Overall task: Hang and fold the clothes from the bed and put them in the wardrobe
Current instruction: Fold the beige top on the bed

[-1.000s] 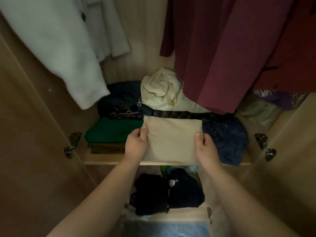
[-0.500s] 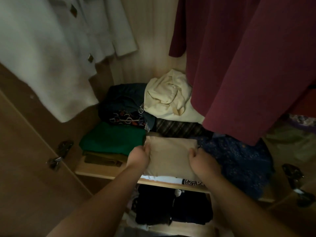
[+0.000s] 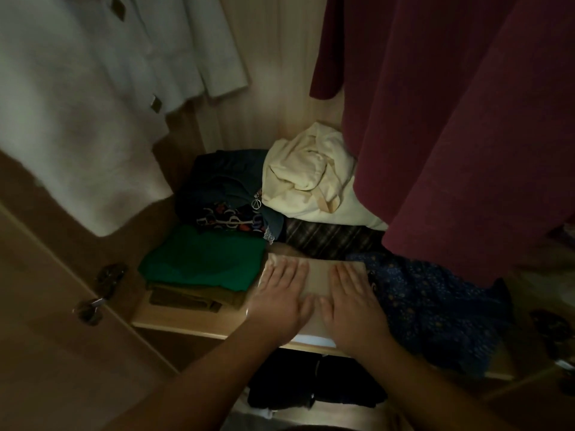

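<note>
Both hands lie flat on a folded beige cloth garment that sits on the pale wooden wardrobe shelf, near its front edge. The left hand covers the garment's left part, fingers straight, a little spread and pointing towards the back of the wardrobe. The right hand does the same on the right part. Neither hand curls round anything; the palms and fingers simply press down on the cloth. A strip of beige shows between the two hands and past the fingertips, so the garment reaches a little further back than the fingers do. A thin white edge shows under the garment at the shelf front.

Just to the left lies a folded green top on an olive-brown folded piece. Just to the right, touching the beige cloth, is a dark blue dotted fabric. Behind are a dark plaid cloth, a navy patterned bundle and a crumpled cream garment. A maroon coat hangs over the right side and a white coat over the left. Black clothes lie on the level below.
</note>
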